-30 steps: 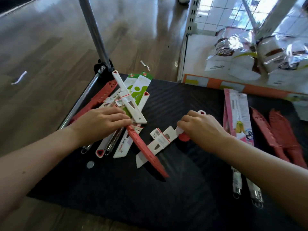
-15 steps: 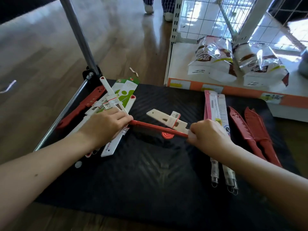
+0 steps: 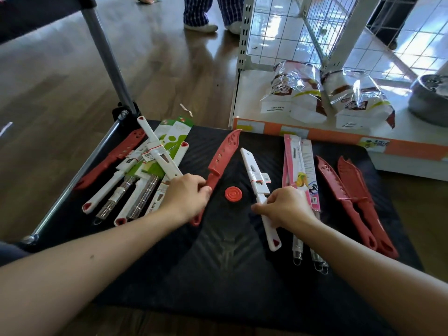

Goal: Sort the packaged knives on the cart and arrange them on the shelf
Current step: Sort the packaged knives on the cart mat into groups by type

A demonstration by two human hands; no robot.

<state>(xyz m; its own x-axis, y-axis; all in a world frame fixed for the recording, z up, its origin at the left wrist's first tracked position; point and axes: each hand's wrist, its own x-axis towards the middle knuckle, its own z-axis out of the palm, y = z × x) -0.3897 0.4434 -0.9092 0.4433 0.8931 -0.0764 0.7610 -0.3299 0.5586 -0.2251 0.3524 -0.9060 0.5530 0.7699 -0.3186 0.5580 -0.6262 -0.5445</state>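
I see the left hand point(image 3: 186, 197) curl round the red knife point(image 3: 223, 154), hiding its handle; the right hand point(image 3: 286, 209) grips the white knife point(image 3: 253, 172).

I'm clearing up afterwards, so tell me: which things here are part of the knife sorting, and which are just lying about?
Job: red sheathed knife in the left hand; white sheathed knife in the right hand; pink carded knives; sorted red knives; unsorted pile; cart; shelf.
Lying about: red disc; plastic bags; metal pot; paper scrap.
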